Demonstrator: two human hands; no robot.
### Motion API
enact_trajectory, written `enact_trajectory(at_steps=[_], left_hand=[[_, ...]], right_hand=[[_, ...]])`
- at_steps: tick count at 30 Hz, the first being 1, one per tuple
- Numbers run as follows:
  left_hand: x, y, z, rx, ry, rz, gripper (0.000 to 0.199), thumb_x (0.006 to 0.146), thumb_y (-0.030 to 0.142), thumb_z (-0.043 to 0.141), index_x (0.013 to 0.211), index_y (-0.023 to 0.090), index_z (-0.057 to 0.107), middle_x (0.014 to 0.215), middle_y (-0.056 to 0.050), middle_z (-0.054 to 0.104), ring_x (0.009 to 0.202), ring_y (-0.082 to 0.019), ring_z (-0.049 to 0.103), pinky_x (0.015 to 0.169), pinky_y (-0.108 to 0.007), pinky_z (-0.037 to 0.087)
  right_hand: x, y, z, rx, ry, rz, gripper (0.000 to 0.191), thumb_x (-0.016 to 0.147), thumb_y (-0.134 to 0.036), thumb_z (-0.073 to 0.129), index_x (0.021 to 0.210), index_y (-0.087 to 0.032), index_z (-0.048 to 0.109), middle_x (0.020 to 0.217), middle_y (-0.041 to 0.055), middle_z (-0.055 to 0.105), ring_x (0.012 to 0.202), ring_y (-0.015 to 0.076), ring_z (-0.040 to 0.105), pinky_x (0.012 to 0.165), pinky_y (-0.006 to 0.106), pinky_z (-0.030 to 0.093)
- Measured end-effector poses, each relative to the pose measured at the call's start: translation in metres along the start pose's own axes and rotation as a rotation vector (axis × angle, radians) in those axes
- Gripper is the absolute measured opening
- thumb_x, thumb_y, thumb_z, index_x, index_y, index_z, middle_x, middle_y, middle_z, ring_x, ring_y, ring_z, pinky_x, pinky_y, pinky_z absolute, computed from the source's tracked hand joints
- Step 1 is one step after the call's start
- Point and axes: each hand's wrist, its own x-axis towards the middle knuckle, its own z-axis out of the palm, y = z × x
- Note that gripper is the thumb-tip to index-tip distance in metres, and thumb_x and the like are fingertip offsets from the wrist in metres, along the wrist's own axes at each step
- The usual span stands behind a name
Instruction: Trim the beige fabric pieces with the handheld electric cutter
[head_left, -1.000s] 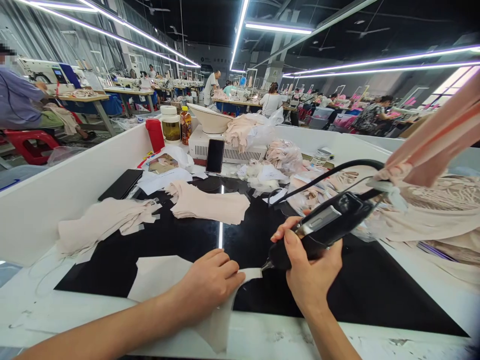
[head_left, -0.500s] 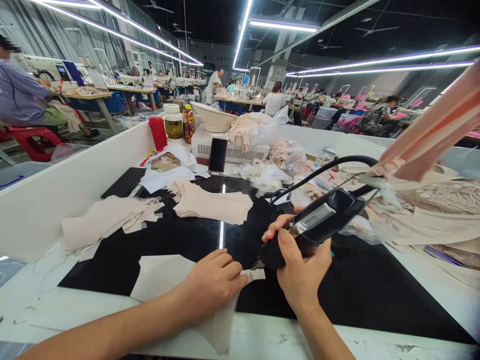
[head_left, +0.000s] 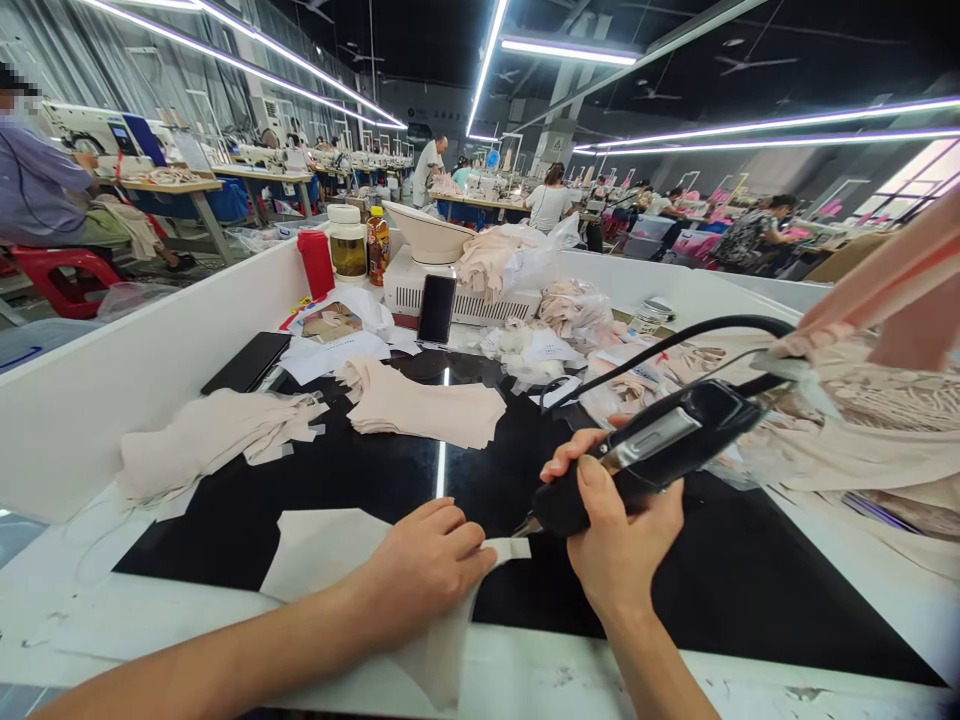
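Fabric, thin, off-white and cut to a shape with a narrow tab [head_left: 322, 548], lies near the front edge of a white desk with raised walls [head_left: 90, 612], partly on a glossy black flat sheet [head_left: 750, 580] and partly over that sheet's front edge. The left hand [head_left: 435, 562] presses down on it, fingers close together; whether they pinch it, I cannot tell. The right hand [head_left: 626, 530] is wrapped around a black handheld tool with a silver plate, a dark cable and a pointed tip [head_left: 656, 445], thumb along its top. The tip sits right by the tab's upper edge; contact is unclear.

Toward the sheet's back edge lies a neat stack of pale pink cloth pieces [head_left: 424, 405]; a looser pile of pale pink cloth [head_left: 214, 440] overlaps its left edge. Along the desk's back wall, a black smartphone [head_left: 436, 310] leans upright before a white vented box [head_left: 495, 302] bearing a cream oval dish [head_left: 427, 240].
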Motion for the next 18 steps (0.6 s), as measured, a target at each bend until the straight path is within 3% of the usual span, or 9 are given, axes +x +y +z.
enact_trajectory(at_steps=[12,18], left_hand=[[-0.003,-0.002,-0.001,-0.015,-0.003,0.006,0.019,0.102,0.007,0.056,0.116,0.018,0.063,0.094,-0.003,0.066,0.086,-0.02,0.061,0.093,-0.038,0.052],[-0.001,-0.002,-0.003,0.001,-0.011,0.01,0.017,0.105,0.009,0.053,0.116,0.018,0.063,0.092,-0.002,0.066,0.086,-0.019,0.061,0.094,-0.037,0.053]], right_hand=[[-0.002,-0.002,-0.002,0.02,-0.006,0.004,0.034,0.086,-0.025,0.08,0.113,-0.028,0.06,0.085,-0.0045,0.067,0.063,0.0122,0.065,0.062,0.03,0.058],[-0.013,-0.007,-0.003,0.078,-0.088,0.023,0.037,0.087,-0.026,0.08,0.118,-0.028,0.061,0.085,-0.004,0.066,0.065,0.0133,0.065,0.064,0.031,0.058]])
